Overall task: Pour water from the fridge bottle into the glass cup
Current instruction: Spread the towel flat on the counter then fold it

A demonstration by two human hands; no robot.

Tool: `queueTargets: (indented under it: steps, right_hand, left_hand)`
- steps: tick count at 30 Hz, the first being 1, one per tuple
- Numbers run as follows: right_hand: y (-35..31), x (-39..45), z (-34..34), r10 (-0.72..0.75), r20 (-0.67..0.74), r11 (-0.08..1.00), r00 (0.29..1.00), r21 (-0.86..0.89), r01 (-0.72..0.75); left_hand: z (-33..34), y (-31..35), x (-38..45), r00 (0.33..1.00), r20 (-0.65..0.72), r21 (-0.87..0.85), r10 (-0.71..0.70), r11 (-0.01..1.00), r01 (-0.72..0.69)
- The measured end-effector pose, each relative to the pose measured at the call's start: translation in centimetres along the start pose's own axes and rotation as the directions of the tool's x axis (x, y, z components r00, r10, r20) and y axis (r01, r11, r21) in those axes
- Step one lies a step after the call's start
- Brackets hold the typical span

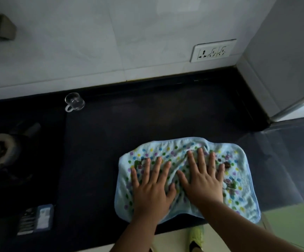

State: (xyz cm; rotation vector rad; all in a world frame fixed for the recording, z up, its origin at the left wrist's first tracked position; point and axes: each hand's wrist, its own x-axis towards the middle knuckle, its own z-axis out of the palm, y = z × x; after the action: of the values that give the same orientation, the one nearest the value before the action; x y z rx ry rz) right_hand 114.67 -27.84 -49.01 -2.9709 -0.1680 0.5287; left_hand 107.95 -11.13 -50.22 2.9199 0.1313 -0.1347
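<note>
A small clear glass cup (74, 103) with a handle stands upright and empty at the back of the dark counter (129, 128), close to the wall. No bottle is in view. My left hand (152, 186) and my right hand (203, 177) lie flat side by side, fingers spread, palms down on a light blue towel with coloured dots (238, 197) at the counter's front right. Both hands hold nothing. The cup is far to the left and behind the hands.
A gas stove burner (0, 151) sits at the left, with a small printed box (36, 220) in front of it. A grey fridge (284, 57) with a metal handle stands at the right. A wall socket (213, 50) is above the counter.
</note>
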Motion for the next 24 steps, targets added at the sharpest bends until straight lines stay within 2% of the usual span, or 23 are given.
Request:
queueTargets:
  steps: [9,13,19,24]
  right_hand:
    - [-8.0,-1.2,1.8,-0.275,0.052,0.961,0.960,-0.010,0.276]
    - [-9.0,-0.1,1.9,-0.344,0.030,0.939,0.938,0.004,0.344]
    - [-9.5,8.4,-0.8,-0.392,0.005,0.920,0.920,-0.003,0.392]
    - [-7.1,17.0,-3.2,-0.317,-0.052,0.948,0.947,-0.057,0.314]
  left_hand:
    - [-0.4,-6.6,-2.9,0.969,-0.007,0.072,-0.248,0.966,0.248]
    - [-0.3,-8.1,-2.6,0.957,-0.010,0.109,-0.289,0.951,0.288]
    - [-1.3,-10.1,4.8,0.943,-0.004,0.082,-0.332,0.940,0.331]
    - [-2.1,-7.9,14.3,0.951,0.042,0.065,-0.307,0.950,0.304]
